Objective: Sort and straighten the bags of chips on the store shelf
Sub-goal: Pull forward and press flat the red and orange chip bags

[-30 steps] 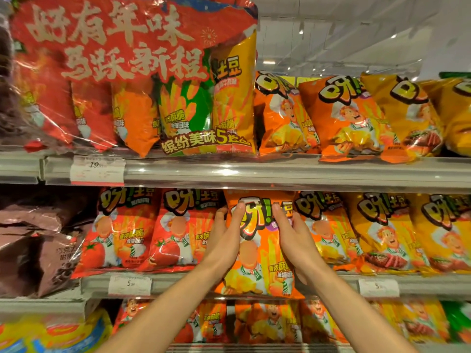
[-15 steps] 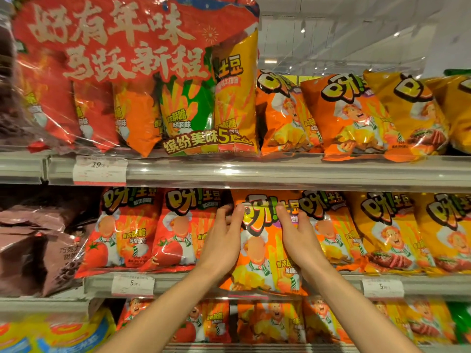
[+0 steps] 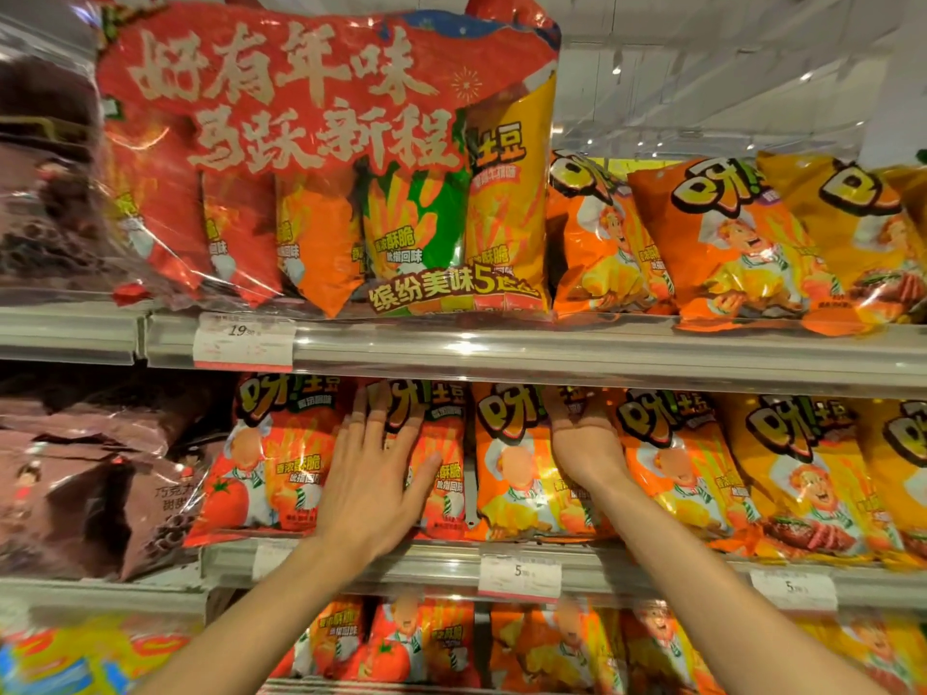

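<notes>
Fingers of the left hand (image 3: 373,486) lie spread flat on a glossy, crinkled red chip bag (image 3: 441,459) on the middle shelf (image 3: 436,564), while the right hand (image 3: 584,443) reaches behind the puffy orange bag (image 3: 521,474) beside it, its grip hidden.

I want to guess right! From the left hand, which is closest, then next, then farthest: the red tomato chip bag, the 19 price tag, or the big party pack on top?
1. Red tomato chip bag: middle shelf, under the left hand.
2. 19 price tag: shelf edge above, to the left.
3. Big party pack: top shelf, highest up.
</notes>
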A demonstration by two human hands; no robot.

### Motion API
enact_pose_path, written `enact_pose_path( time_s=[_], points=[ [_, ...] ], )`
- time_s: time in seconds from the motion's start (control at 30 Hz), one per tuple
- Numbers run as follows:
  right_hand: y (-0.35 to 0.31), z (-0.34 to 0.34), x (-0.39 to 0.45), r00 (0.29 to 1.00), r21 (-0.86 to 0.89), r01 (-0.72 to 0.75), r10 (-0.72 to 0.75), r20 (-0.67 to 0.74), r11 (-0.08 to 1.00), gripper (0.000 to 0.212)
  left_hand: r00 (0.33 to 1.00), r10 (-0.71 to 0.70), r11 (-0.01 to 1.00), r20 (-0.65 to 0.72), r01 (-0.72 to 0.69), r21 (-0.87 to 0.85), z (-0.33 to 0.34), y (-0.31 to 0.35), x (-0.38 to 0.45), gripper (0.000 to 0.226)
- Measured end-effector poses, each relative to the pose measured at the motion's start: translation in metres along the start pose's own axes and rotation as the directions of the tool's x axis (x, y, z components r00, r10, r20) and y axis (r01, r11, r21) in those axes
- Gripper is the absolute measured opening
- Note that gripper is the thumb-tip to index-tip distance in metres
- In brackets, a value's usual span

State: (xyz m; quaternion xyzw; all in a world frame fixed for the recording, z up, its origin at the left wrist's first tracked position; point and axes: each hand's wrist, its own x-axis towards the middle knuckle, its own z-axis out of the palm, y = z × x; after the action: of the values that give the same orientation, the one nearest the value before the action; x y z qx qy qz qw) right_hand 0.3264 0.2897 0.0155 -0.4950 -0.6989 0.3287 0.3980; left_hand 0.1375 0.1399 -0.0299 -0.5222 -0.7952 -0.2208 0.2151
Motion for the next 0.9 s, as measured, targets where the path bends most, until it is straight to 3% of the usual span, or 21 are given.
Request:
enact_pose_path(
  time_s=[0.07, 0.13, 0.23, 0.37, 0.5, 0.67, 0.77, 0.9],
  points=[
    [0.004, 0.005, -0.005, 0.997, -0.084, 0.064, -0.067, -0.034, 0.994, 0.056, 1.000, 0.002, 1.000, 0.004, -0.002, -0.009, 0.002, 0.001, 0.000, 0.063],
    [0.008, 0.006, -0.012, 0.982, -0.293, 0.168, -0.187, -0.038, 0.941, 0.051, 1.000, 0.009, 1.000, -0.005, -0.009, -0.030, 0.005, 0.001, 0.001, 0.064],
    [0.012, 0.008, -0.028, 0.924, -0.580, 0.302, -0.382, -0.016, 0.756, 0.059, 1.000, 0.015, 0.999, -0.017, -0.016, -0.043, 0.010, 0.001, 0.002, 0.064],
    [0.023, 0.026, -0.044, 0.853, -0.701, 0.425, -0.512, 0.099, 0.572, 0.066, 0.999, 0.042, 0.998, -0.024, -0.043, -0.055, 0.016, 0.002, 0.002, 0.064],
    [0.025, 0.036, -0.043, 0.864, -0.753, 0.414, -0.480, 0.149, 0.511, 0.070, 0.998, 0.066, 0.998, -0.016, -0.066, 0.007, 0.011, -0.001, 0.001, 0.064],
    [0.019, 0.038, -0.044, 0.855, -0.759, 0.424, -0.494, 0.157, 0.494, 0.068, 0.992, 0.043, 0.999, -0.116, -0.042, 0.012, -0.014, -0.033, -0.005, 0.058],
    [0.008, 0.043, -0.052, 0.830, -0.716, 0.467, -0.536, 0.153, 0.519, 0.069, 0.987, -0.032, 0.999, -0.157, 0.037, 0.029, -0.020, -0.071, -0.010, 0.061],
    [-0.019, 0.074, -0.074, 0.746, -0.595, 0.624, -0.614, 0.259, 0.507, 0.071, 0.989, -0.102, 0.991, -0.111, 0.110, 0.069, -0.012, -0.100, -0.012, 0.052]
  ],
)
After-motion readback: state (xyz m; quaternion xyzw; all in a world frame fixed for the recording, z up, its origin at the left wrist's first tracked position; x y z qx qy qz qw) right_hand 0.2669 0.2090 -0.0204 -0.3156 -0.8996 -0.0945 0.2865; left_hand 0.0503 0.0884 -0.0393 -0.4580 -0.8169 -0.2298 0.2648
